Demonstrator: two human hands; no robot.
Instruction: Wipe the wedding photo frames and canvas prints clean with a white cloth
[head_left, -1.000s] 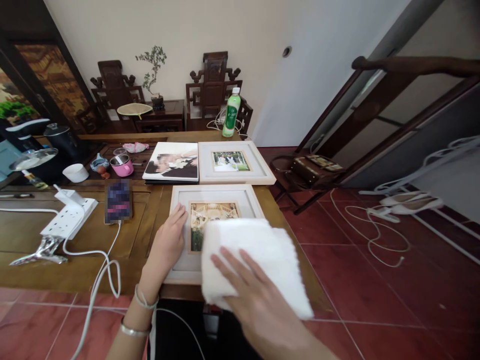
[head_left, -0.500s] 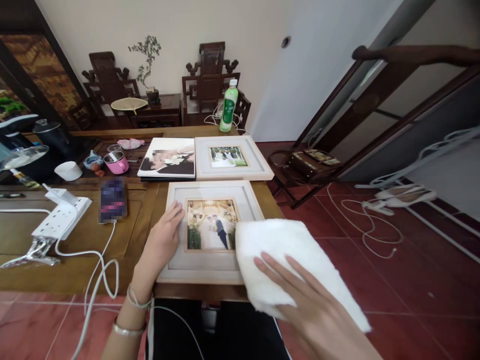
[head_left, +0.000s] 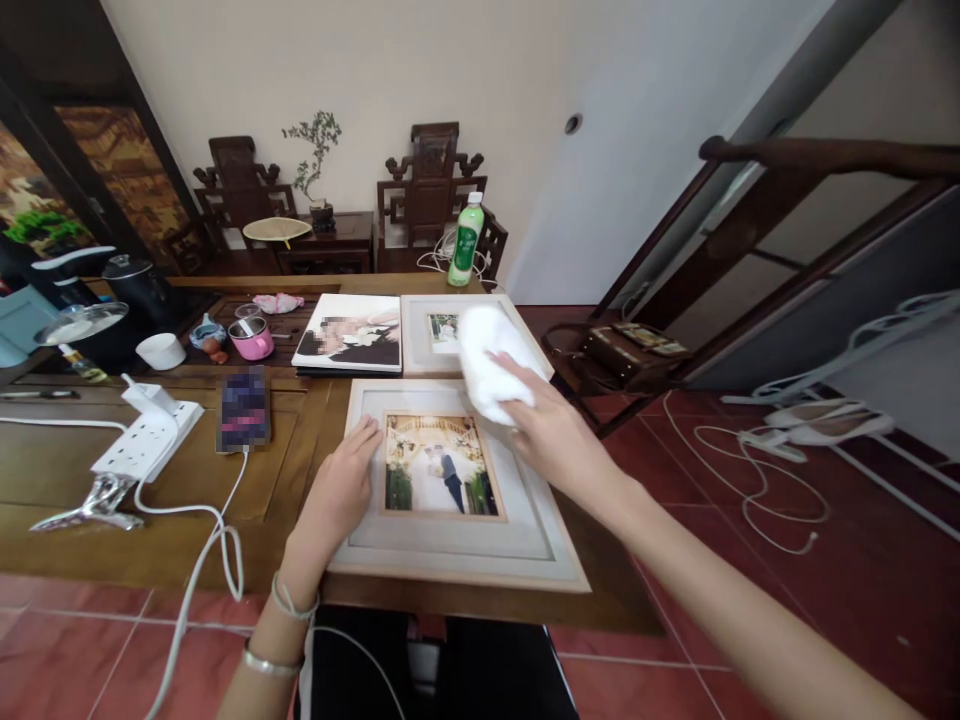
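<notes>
A pale wooden picture frame [head_left: 480, 555] with a wedding photo in it lies flat at the table's near edge. On its left side rests my left hand [head_left: 339, 490], closed against the border, fingers over the top and thumb hidden. My right hand [head_left: 551, 425] is shut on a bunched white cloth [head_left: 481, 350], over the frame's far right corner. The cloth hides part of a second picture frame [head_left: 416, 335] lying just behind. Whether the cloth touches either frame I cannot tell.
A photo album [head_left: 352, 330] lies left of the rear frame, and a green bottle [head_left: 466, 240] stands behind. Leftward are a phone [head_left: 244, 410], a power strip [head_left: 150, 440] with loose cables, a pink cup [head_left: 253, 341] and a white bowl [head_left: 160, 351]. A folding chair [head_left: 645, 340] stands at right.
My right hand has carried the cloth forward and left, from the frame's near right corner to its far right corner. The cloth is more bunched. My left hand stays on the frame.
</notes>
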